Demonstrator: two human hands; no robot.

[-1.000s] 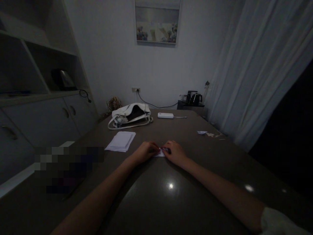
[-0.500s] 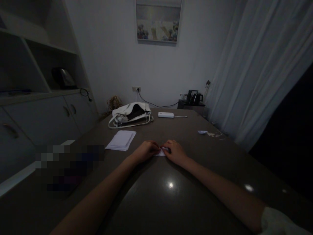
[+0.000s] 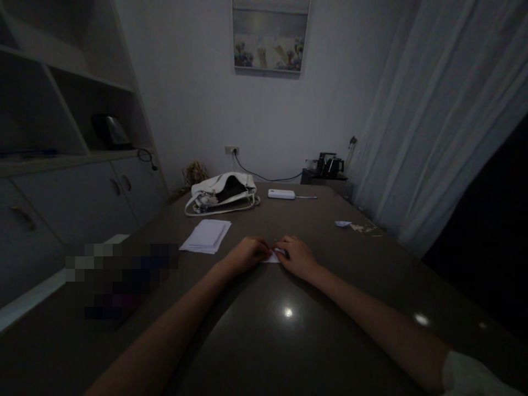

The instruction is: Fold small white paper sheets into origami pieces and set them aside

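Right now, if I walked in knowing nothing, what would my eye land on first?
Probably the left hand and right hand, which come close together at a small folded white paper near the middle of the dark table. Next, perhaps, the white handbag gaping open at the table's far end, left of centre. Above it all, a framed picture hangs on the far wall.

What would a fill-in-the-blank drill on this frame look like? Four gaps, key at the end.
1. The left hand and the ____ hand both touch the small paper piece.
2. The handbag on the table is coloured ____.
3. Of the two hands, the paper stack lies nearer the ____ one.
4. The framed picture hangs on the ____.

Missing words: right; white; left; wall.
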